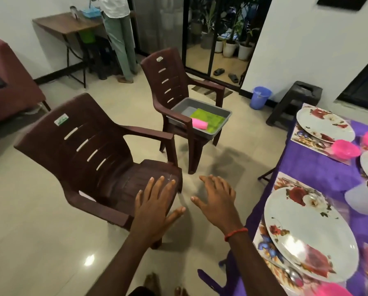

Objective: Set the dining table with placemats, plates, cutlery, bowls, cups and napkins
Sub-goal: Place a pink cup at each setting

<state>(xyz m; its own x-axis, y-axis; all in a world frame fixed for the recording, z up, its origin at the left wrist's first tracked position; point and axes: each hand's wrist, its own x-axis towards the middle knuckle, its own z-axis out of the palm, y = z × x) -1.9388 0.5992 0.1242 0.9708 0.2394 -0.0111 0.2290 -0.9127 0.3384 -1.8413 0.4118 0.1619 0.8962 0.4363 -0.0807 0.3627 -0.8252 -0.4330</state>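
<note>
Both hands, left hand (152,208) and right hand (216,201), hover spread and empty over the near brown plastic chair (97,159) and floor. Floral plates (309,233) sit on the purple-clothed counter (311,167); a grey tray (200,116) rests on the far chair (174,86).

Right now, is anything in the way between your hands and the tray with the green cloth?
Yes. The empty brown chair sits right under the left hand, a little to the left of the path. The right hand has only bare floor ahead of it up to the far chair holding the gray tray with the green cloth.
</note>
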